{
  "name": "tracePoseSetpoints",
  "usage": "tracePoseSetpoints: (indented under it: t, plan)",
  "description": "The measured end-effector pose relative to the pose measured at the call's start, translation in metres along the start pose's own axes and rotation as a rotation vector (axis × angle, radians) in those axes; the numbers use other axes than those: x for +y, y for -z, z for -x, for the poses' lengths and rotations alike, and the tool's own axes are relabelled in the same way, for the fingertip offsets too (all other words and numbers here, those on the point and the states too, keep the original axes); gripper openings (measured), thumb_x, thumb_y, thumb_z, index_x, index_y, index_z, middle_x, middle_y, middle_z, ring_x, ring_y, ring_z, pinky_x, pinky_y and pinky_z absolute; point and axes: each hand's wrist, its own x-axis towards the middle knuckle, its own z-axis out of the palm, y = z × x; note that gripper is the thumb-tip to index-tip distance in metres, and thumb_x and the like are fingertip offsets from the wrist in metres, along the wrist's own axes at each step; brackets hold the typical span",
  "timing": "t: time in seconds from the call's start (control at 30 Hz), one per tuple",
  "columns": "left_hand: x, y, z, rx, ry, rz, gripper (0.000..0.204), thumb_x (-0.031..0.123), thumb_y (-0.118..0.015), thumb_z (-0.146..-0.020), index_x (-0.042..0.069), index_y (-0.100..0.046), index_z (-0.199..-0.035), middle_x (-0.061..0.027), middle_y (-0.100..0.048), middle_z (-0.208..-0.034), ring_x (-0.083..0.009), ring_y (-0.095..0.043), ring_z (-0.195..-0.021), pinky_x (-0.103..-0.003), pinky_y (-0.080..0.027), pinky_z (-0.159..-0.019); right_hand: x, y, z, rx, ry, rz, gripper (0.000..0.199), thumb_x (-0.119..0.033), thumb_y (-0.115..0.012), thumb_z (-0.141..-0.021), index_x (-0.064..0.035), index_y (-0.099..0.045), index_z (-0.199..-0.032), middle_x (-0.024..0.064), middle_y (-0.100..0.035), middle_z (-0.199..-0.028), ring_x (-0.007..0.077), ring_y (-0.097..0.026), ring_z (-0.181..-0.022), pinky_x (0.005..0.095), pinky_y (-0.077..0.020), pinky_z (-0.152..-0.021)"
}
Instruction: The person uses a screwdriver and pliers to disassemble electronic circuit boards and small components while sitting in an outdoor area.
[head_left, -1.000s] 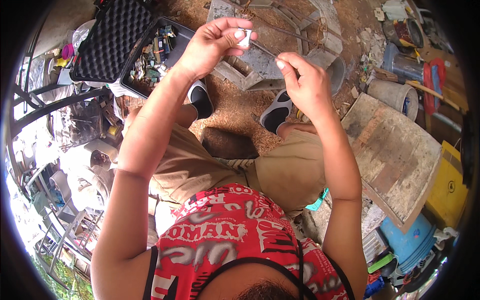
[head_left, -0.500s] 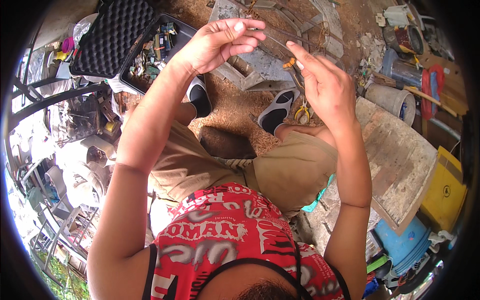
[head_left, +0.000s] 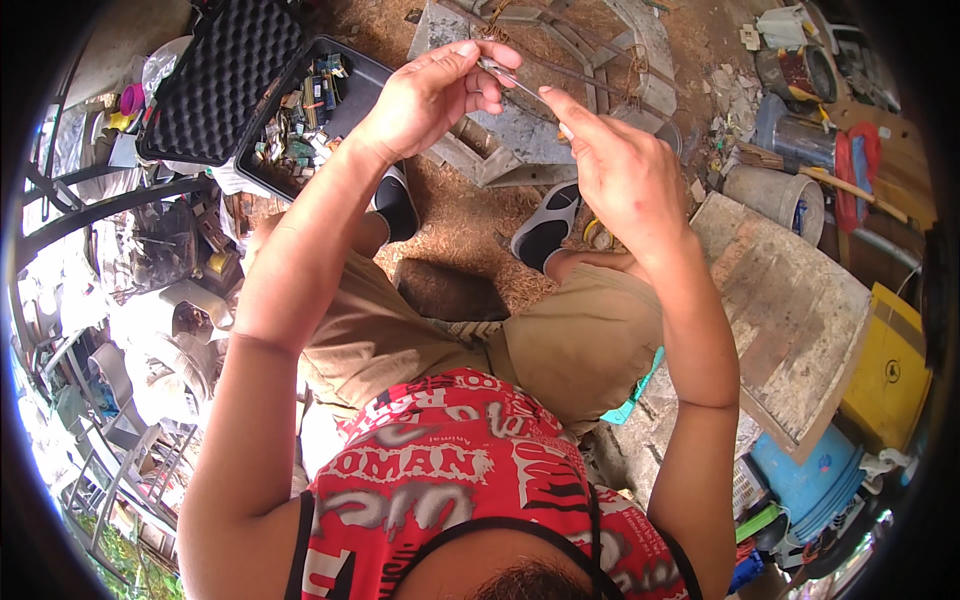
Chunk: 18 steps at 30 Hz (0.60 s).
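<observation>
Left hand (head_left: pixel 425 95) pinches small part (head_left: pixel 492 66) out front, probably steadying it at the tip of the thin rod (head_left: pixel 526 87) right hand (head_left: pixel 625 165) pinches, index fingertip on it, likely for control, grip partly hidden.

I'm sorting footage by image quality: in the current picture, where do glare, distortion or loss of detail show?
Head view: strong glare washes out the clutter at left; head view: near the black rim, fisheye distortion makes the worn board look bowed; head view: the thin rod between left hand and right hand is too small for fine detail.
</observation>
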Motion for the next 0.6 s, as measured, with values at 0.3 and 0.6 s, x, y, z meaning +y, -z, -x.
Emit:
tracePoseSetpoints:
  t: [0.3, 0.6]
  plan:
    - [-0.004, 0.003, -0.001, 0.021, -0.037, -0.033, 0.041, 0.030, -0.037, -0.101, -0.005, -0.052, -0.119, -0.0088, -0.059, -0.101, -0.0148, -0.057, -0.086, -0.032, -0.047, -0.086, -0.002, -0.001, -0.003, 0.034, 0.046, 0.025, 0.036, -0.008, -0.057, -0.086, -0.0196, -0.062, -0.119, 0.0104, -0.066, -0.078, 0.0309, -0.064, -0.068, 0.0407, -0.0528, -0.059]
    - [-0.013, -0.005, -0.003, 0.131, -0.104, -0.001, 0.035, 0.023, -0.040, -0.101, -0.004, -0.050, -0.122, -0.0142, -0.060, -0.113, -0.0175, -0.062, -0.099, -0.031, -0.050, -0.093, -0.003, -0.008, -0.007, 0.082, 0.049, 0.026, 0.033, -0.008, -0.056, -0.084, -0.0153, -0.063, -0.116, 0.0136, -0.064, -0.071, 0.0330, -0.064, -0.062, 0.0427, -0.0532, -0.056]
